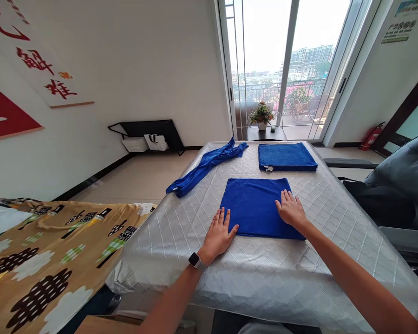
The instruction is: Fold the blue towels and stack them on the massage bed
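A blue towel point(256, 204) lies folded into a flat rectangle on the silver quilted table cover point(181, 236). At its left edge my left hand point(219, 234) rests flat, fingers spread, with a watch on the wrist. My right hand point(290, 208) lies open on the towel's right side, fingers apart and pointing away from me. Beyond it, a neat stack of folded blue towels point(287, 156) sits at the far right, a white tag showing on its front edge. A loose, crumpled blue towel point(209, 164) stretches along the far left edge.
Left of the table is a bed with a tan patterned blanket point(90, 241). A dark grey padded chair point(400, 181) stands close on the right. Past the far edge, a small table holds a potted plant point(262, 116) before glass doors. A fire extinguisher point(372, 136) is by the right wall.
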{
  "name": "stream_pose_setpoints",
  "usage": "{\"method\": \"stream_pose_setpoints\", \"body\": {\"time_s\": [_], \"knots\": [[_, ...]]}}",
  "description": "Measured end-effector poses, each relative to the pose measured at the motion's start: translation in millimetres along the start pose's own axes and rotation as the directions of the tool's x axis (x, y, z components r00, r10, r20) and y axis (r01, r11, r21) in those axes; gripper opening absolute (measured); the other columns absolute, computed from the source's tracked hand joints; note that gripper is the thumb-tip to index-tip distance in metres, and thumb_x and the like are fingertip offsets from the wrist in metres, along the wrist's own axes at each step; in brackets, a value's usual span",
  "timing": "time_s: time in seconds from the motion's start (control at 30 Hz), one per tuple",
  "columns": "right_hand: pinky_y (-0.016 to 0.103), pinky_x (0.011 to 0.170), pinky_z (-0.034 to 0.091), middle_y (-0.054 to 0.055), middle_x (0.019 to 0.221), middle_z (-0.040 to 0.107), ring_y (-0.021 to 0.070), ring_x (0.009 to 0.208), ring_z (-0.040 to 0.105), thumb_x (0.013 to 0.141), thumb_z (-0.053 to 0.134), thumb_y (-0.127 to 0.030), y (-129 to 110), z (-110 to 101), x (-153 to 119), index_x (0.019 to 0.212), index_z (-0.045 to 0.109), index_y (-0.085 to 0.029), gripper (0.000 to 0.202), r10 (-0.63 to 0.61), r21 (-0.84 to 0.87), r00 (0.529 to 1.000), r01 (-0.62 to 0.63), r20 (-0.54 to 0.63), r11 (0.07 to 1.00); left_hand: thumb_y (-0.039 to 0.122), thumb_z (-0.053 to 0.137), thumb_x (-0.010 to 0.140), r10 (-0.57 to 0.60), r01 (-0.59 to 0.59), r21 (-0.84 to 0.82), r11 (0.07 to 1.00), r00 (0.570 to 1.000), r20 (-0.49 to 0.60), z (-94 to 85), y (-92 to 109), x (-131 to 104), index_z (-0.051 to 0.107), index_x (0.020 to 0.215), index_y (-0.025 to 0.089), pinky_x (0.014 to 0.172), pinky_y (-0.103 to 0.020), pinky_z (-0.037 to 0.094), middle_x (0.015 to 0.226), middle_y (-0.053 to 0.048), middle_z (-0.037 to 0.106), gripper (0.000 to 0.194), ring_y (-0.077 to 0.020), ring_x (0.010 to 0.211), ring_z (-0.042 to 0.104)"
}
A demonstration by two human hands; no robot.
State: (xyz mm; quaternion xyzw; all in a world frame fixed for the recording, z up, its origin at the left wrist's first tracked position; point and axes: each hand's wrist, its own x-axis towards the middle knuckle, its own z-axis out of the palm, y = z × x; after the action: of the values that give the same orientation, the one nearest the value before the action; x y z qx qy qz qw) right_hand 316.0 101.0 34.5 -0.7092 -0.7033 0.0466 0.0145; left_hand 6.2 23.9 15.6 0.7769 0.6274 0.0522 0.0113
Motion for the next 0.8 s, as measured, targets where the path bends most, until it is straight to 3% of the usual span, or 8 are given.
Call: {"method": "stream_pose_setpoints", "body": {"time_s": [0.2, 0.3, 0.37, 0.5, 0.57, 0.63, 0.7, 0.8], "knots": [[0.043, 0.128, 0.011, 0.014, 0.171, 0.016, 0.0253, 0.159, 0.013, 0.106, 0.018, -0.048, 1.9, 19.1, 16.9, 0.164, 0.020, -0.002, 0.074, 0.060, 0.044, 0.997, -0.058, -0.043, 0.997, 0.065, 0.025, 0.104, 0.000, -0.001, 0.032, 1.000, 1.000, 0.028, -5.0, -6.9, -3.7, 0.026, 0.163, 0.008, 0.127, -0.048, 0.024, 0.169, -0.018, 0.018, 0.082, -0.0303, 0.158, 0.017], [0.044, 0.128, 0.010, 0.015, 0.171, 0.016, 0.0254, 0.159, 0.012, 0.106, 0.018, -0.050, 3.6, 24.4, 17.0, 0.164, 0.019, -0.002, 0.075, 0.051, 0.063, 0.997, -0.048, -0.050, 0.997, 0.063, 0.026, 0.104, 0.034, -0.035, 0.044, 0.998, 0.999, 0.027, -11.2, 8.2, 10.0, 0.033, 0.160, 0.007, 0.126, -0.048, 0.025, 0.168, -0.020, 0.024, 0.080, -0.0313, 0.157, 0.023], [0.044, 0.128, 0.009, 0.015, 0.171, 0.015, 0.0256, 0.159, 0.011, 0.106, 0.018, -0.049, 3.7, 24.4, 17.3, 0.164, 0.019, -0.002, 0.075, 0.051, 0.073, 0.998, -0.048, -0.044, 0.996, 0.061, 0.023, 0.106, 0.122, -0.122, 0.022, 0.992, 0.993, 0.002, -15.2, 36.1, 30.6, 0.036, 0.159, 0.007, 0.126, -0.046, 0.026, 0.167, -0.019, 0.029, 0.078, -0.0300, 0.156, 0.025], [0.044, 0.128, 0.011, 0.016, 0.171, 0.014, 0.0263, 0.159, 0.011, 0.106, 0.018, -0.044, 6.7, 22.8, 17.6, 0.164, 0.018, -0.001, 0.071, 0.032, 0.041, 0.999, -0.030, -0.036, 0.999, 0.056, 0.019, 0.108, 0.349, -0.352, -0.044, 0.935, 0.935, -0.067, -10.1, 115.9, 87.0, 0.042, 0.156, 0.010, 0.126, -0.042, 0.026, 0.164, -0.015, 0.038, 0.071, -0.0257, 0.154, 0.031], [0.042, 0.128, 0.011, 0.015, 0.171, 0.014, 0.0256, 0.159, 0.012, 0.106, 0.019, -0.038, 10.4, 22.7, 17.1, 0.163, 0.018, -0.001, 0.068, -0.003, 0.010, 1.000, 0.003, -0.023, 1.000, 0.052, 0.018, 0.109, 0.387, -0.395, -0.063, 0.917, 0.915, -0.111, -1.7, 148.0, 111.8, 0.043, 0.156, 0.010, 0.127, -0.042, 0.026, 0.164, -0.014, 0.039, 0.067, -0.0246, 0.154, 0.031], [0.039, 0.128, 0.012, 0.015, 0.171, 0.014, 0.0243, 0.159, 0.012, 0.106, 0.019, -0.036, 13.9, 22.6, 16.6, 0.164, 0.019, -0.002, 0.067, -0.025, 0.001, 1.000, 0.025, -0.014, 1.000, 0.051, 0.017, 0.109, 0.366, -0.378, -0.087, 0.922, 0.921, -0.130, 6.9, 164.0, 128.6, 0.042, 0.156, 0.010, 0.127, -0.043, 0.025, 0.165, -0.013, 0.037, 0.067, -0.0242, 0.155, 0.029], [0.039, 0.128, 0.011, 0.015, 0.171, 0.015, 0.0237, 0.159, 0.013, 0.107, 0.019, -0.037, 15.7, 21.9, 16.5, 0.164, 0.019, -0.002, 0.067, -0.026, 0.016, 1.000, 0.026, -0.016, 1.000, 0.053, 0.015, 0.108, 0.321, -0.332, -0.107, 0.937, 0.940, -0.113, 13.2, 161.5, 136.0, 0.040, 0.158, 0.009, 0.128, -0.043, 0.024, 0.166, -0.014, 0.035, 0.071, -0.0250, 0.156, 0.027], [0.041, 0.128, 0.011, 0.016, 0.171, 0.016, 0.0244, 0.159, 0.013, 0.107, 0.017, -0.040, 14.8, 20.3, 17.2, 0.163, 0.019, -0.001, 0.069, -0.019, 0.045, 0.999, 0.020, -0.027, 0.999, 0.061, 0.012, 0.106, 0.244, -0.249, -0.110, 0.962, 0.968, -0.063, 14.7, 129.6, 133.7, 0.036, 0.160, 0.009, 0.129, -0.045, 0.021, 0.167, -0.014, 0.031, 0.078, -0.0265, 0.157, 0.024]]}}
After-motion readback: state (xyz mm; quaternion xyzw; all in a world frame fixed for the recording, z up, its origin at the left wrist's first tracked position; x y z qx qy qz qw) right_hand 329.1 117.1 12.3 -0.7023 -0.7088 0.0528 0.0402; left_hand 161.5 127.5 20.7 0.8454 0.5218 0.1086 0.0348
